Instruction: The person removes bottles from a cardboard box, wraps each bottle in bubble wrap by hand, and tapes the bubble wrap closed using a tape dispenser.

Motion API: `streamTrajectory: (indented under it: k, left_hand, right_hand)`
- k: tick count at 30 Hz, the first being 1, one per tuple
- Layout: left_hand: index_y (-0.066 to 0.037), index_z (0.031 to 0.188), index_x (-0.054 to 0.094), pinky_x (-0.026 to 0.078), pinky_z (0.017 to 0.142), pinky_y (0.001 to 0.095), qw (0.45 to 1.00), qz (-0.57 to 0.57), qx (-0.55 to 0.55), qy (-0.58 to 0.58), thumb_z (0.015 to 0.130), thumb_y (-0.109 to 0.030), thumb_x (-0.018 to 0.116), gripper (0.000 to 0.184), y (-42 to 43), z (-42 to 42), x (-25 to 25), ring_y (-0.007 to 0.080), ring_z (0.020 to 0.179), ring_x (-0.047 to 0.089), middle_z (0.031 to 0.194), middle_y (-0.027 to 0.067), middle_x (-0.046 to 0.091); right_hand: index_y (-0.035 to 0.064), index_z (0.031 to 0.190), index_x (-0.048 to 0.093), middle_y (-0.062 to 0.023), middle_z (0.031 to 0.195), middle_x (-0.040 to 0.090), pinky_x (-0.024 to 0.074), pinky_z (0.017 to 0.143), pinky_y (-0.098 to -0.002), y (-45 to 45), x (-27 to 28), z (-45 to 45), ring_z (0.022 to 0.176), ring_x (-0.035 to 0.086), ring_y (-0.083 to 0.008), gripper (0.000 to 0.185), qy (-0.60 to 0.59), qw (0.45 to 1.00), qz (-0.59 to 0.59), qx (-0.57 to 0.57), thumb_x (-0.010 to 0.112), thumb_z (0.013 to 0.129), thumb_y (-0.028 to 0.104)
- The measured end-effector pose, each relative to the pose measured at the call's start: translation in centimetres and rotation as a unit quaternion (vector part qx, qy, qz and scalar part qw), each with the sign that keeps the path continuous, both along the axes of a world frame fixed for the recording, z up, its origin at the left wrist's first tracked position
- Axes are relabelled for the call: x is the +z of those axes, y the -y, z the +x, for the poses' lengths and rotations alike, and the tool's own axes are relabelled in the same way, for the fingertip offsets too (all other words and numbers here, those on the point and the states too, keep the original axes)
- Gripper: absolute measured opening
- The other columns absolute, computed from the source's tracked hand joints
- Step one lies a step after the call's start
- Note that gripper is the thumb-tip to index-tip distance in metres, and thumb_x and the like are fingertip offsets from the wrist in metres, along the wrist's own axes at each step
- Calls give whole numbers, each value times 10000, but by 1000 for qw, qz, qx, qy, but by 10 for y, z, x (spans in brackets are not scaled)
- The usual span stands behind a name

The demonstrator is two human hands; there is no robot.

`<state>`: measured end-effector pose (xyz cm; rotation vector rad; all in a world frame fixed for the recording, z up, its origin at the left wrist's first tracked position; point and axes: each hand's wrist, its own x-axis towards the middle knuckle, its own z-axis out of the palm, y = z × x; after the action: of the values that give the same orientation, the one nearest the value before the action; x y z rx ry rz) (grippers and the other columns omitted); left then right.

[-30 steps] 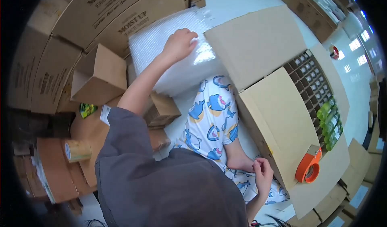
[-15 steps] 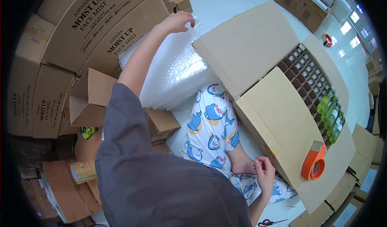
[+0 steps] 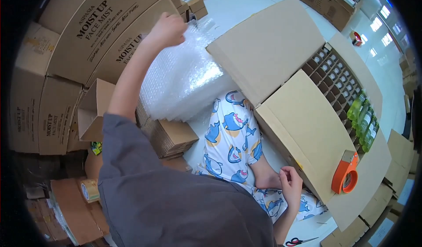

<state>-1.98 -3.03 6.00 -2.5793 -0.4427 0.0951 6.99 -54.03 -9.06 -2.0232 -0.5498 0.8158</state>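
Note:
My left hand (image 3: 169,29) is raised at the upper left over the near edge of a pile of clear bubble wrap (image 3: 184,71). Its fingers are curled closed and slightly blurred, and what they hold, if anything, is hidden. Low on the right, my right hand (image 3: 290,185) rests by my bare foot, beside the open cardboard box (image 3: 303,128). The fingers there are bent in towards the thumb, with nothing visible between them. Green bottles (image 3: 363,119) lie on the divided rows inside the box. An orange tape dispenser (image 3: 345,174) sits on one flap.
Stacked "Moist Up Face Mist" cartons (image 3: 110,27) stand at the left. Folded cardboard (image 3: 176,137) lies below the bubble wrap, next to a small open box (image 3: 94,111). Scissors (image 3: 301,241) are on the floor at the bottom. A tape roll (image 3: 90,191) is at lower left.
My left hand has moved left and slightly down, from the far edge of the bubble wrap towards the cartons. My right hand stays almost where it was.

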Motion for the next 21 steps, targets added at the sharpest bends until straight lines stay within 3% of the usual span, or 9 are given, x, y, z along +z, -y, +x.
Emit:
streamTrajectory:
  k: [2,5,9,11,14,15,17,19,21]
  left_hand:
    - [-53,725,637,406,787,394,998,18,64,0,655,-134,571,125,50,-18,20,242,860,571,797,100,604]
    - [-38,713,558,425,687,373,997,0,-26,68,641,-99,598,102,147,-40,50,277,719,544,704,108,546]
    - [-52,773,523,423,598,394,956,-224,-171,-78,637,-142,621,190,226,-30,80,293,611,528,688,104,534]
    - [-56,772,514,419,599,402,891,-317,-297,-133,648,-141,603,175,242,-6,78,305,611,532,685,102,535]
    - [-66,733,469,372,566,403,805,-450,-382,-63,646,-121,553,133,259,41,43,298,615,496,643,95,474]
    - [-71,750,487,385,592,394,806,-458,-372,-49,667,-126,549,118,261,65,20,299,636,509,646,94,481]
    - [-83,804,527,399,667,386,815,-449,-365,0,706,-139,547,114,269,107,-34,289,720,531,692,88,503]
    - [-113,933,562,392,752,429,830,-404,-377,75,718,-156,558,218,281,136,-82,265,828,540,801,88,535]
    - [-135,1025,573,384,787,473,834,-378,-386,113,713,-167,566,314,295,146,-117,252,876,540,867,92,550]
  right_hand:
    - [16,917,585,-30,751,593,446,610,-226,0,0,-2,681,553,-91,128,-9,1000,3,3,605,846,120]
    - [13,967,582,-53,837,599,465,693,-257,-12,6,0,759,563,-129,242,79,992,66,66,665,797,165]
    - [6,1338,319,-112,1218,488,373,964,-340,-55,41,-10,1119,478,-204,884,-47,942,323,77,810,639,236]
    - [32,1411,167,-138,1303,414,323,1015,-371,-71,44,-13,1209,409,-223,1071,-113,911,383,107,838,602,242]
    - [13,1299,375,-122,1166,526,421,911,-331,-68,35,-6,1062,524,-190,809,-219,861,456,45,811,648,212]
    - [13,1299,375,-122,1166,526,421,911,-331,-56,24,2,1062,524,-190,809,-211,863,457,36,811,648,212]
    - [8,1072,544,-62,953,619,481,763,-293,-20,5,24,848,599,-160,448,-295,874,370,-114,763,702,134]
    - [8,862,570,-45,767,628,479,600,-259,-8,12,44,644,591,-138,224,-94,920,296,-241,724,729,103]
    - [11,873,537,-35,747,586,471,593,-259,5,30,72,696,591,-139,272,129,970,47,-199,722,724,144]
